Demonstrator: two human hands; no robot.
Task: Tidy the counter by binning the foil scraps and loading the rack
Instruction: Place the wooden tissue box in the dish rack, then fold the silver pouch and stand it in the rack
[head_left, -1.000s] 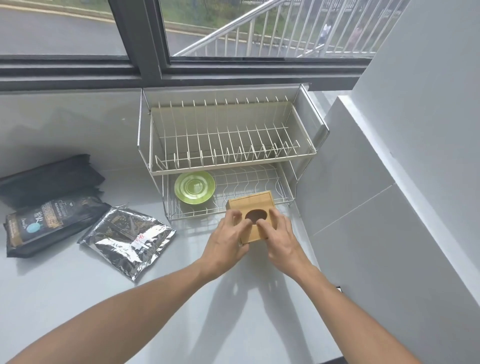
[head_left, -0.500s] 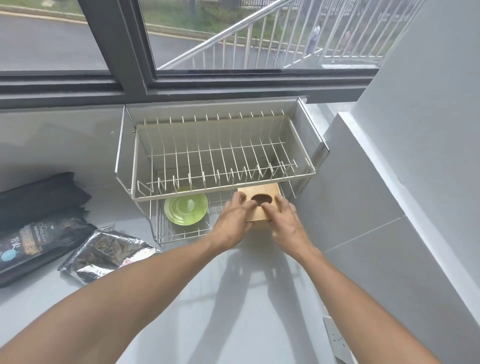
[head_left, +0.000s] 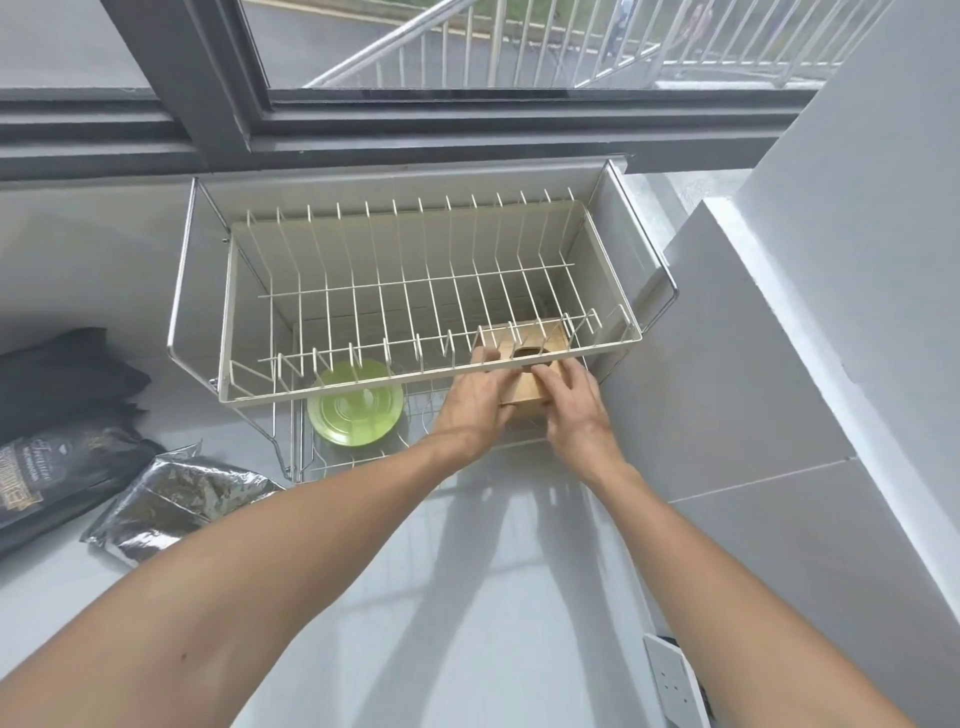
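A two-tier wire dish rack (head_left: 332, 291) stands against the wall under the window. On its lower tier lies a green plate (head_left: 355, 410). To the plate's right sits a wooden box (head_left: 524, 395) with an oval hole in its top, partly under the upper tier. My left hand (head_left: 475, 397) grips the box's left side and my right hand (head_left: 569, 400) grips its right side. A crumpled silver foil bag (head_left: 171, 501) lies on the counter at the left.
Two dark coffee bags (head_left: 57, 457) lie at the far left beside the foil bag. A white wall ledge (head_left: 753, 364) rises close on the right of the rack. A white socket (head_left: 672, 680) sits at the lower right on the grey counter (head_left: 467, 597).
Both hands have pushed the wooden box away from me, from the counter in front of the rack onto the lower tier under the upper shelf. The camera has moved closer.
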